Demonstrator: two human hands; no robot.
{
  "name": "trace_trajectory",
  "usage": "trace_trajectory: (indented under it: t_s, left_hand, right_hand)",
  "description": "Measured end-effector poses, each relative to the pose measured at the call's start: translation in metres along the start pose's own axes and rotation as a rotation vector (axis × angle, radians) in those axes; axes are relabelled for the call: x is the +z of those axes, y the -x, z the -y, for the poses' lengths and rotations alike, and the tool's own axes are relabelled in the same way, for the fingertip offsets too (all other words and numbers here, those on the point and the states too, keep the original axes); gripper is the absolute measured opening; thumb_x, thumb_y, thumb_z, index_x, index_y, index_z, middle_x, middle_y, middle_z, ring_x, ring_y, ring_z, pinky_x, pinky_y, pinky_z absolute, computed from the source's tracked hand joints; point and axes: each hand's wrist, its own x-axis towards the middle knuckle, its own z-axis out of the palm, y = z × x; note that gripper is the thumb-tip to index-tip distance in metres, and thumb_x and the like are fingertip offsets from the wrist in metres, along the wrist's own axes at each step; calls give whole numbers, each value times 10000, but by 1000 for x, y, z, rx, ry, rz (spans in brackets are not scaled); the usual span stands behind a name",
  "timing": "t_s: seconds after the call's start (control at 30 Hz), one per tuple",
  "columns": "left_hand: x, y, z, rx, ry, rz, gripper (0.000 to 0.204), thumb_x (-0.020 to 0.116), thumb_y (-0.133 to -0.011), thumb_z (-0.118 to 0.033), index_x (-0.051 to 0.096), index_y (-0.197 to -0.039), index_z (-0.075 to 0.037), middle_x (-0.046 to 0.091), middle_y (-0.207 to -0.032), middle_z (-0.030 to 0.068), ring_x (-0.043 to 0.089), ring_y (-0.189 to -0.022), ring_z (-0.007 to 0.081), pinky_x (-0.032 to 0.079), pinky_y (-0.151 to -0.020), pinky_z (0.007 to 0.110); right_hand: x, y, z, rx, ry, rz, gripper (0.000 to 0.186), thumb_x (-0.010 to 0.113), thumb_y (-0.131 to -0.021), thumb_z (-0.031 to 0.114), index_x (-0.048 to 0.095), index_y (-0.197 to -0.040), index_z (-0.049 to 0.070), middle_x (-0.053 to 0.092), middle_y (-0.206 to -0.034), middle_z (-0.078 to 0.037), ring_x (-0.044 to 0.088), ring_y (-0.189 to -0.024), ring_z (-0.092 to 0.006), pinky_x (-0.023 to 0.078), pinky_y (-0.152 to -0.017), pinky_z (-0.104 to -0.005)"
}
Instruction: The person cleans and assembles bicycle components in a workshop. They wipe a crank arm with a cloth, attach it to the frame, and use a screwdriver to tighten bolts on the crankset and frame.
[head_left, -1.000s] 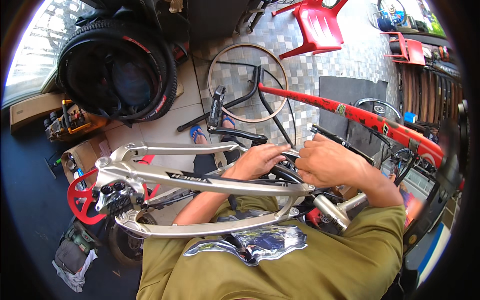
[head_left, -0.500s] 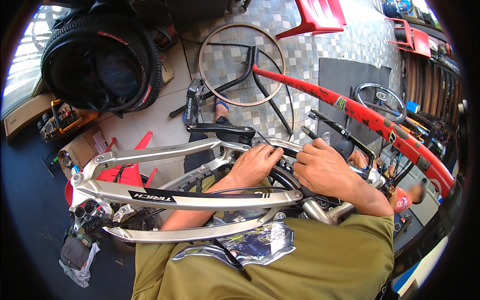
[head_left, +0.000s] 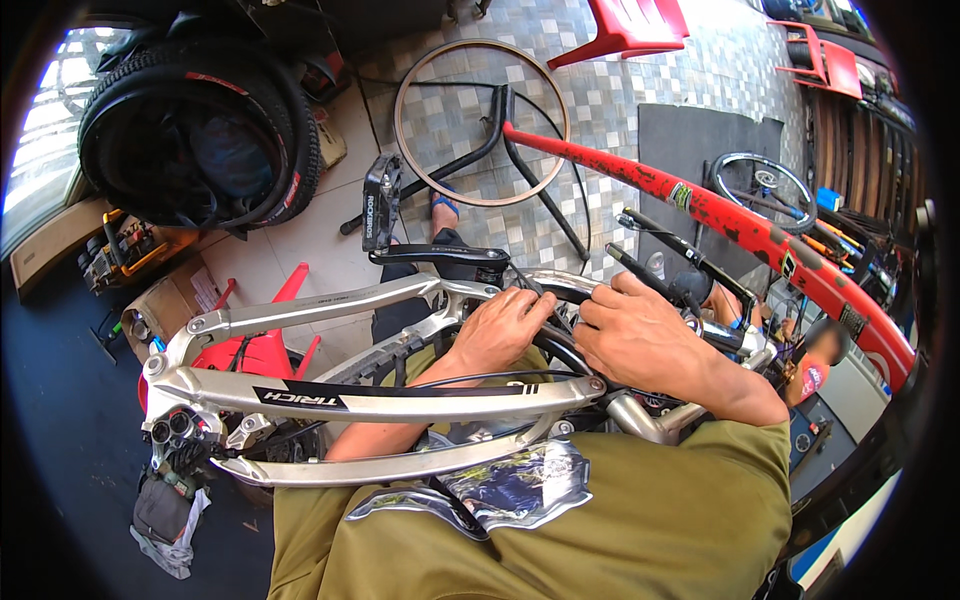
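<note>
A silver bicycle frame (head_left: 400, 398) lies across in front of me, its rear swingarm to the left. My left hand (head_left: 500, 328) reaches through the frame, fingers pinched around a thin black cable (head_left: 524, 276) by the crank. Close to its right, my right hand (head_left: 640, 335) is closed over the frame tubes; whatever its fingers grip is hidden. Beyond the left hand are a black crank arm (head_left: 440, 256) and a black pedal (head_left: 380, 205). Another black cable (head_left: 480, 377) runs along the swingarm, under my left wrist.
A worn red bar (head_left: 640, 180) with black legs slants across the right. Behind it lies a bicycle wheel (head_left: 765, 180) near a person (head_left: 812, 375). A bare rim (head_left: 400, 130) lies on the tiles, stacked tyres (head_left: 300, 110) at far left, a red chair (head_left: 640, 35) beyond.
Both hands have shifted slightly left, still close together at the same part of the frame. The thin cable by my left fingers sits at a different angle.
</note>
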Motion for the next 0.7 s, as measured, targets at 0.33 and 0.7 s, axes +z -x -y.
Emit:
trace_trajectory:
  t_s: [0.33,0.7]
  left_hand:
    - [-2,-1,3,5,11,-9,420,699,-857,-30,628,-1271,-44,649,-1023,113,671,-950,307,577,-829,407]
    - [4,-4,3,-14,-61,-14,398,669,-874,-85,621,-1266,-38,623,-1006,131,671,-940,307,592,-792,418]
  right_hand:
    - [-15,-6,13,-14,214,-69,134,666,-804,172,744,-817,64,647,-935,-59,593,-1049,-221,462,-910,-383]
    - [11,5,18,176,156,-144,133,690,-789,144,665,-893,64,606,-780,-43,637,-789,-218,525,-688,-353]
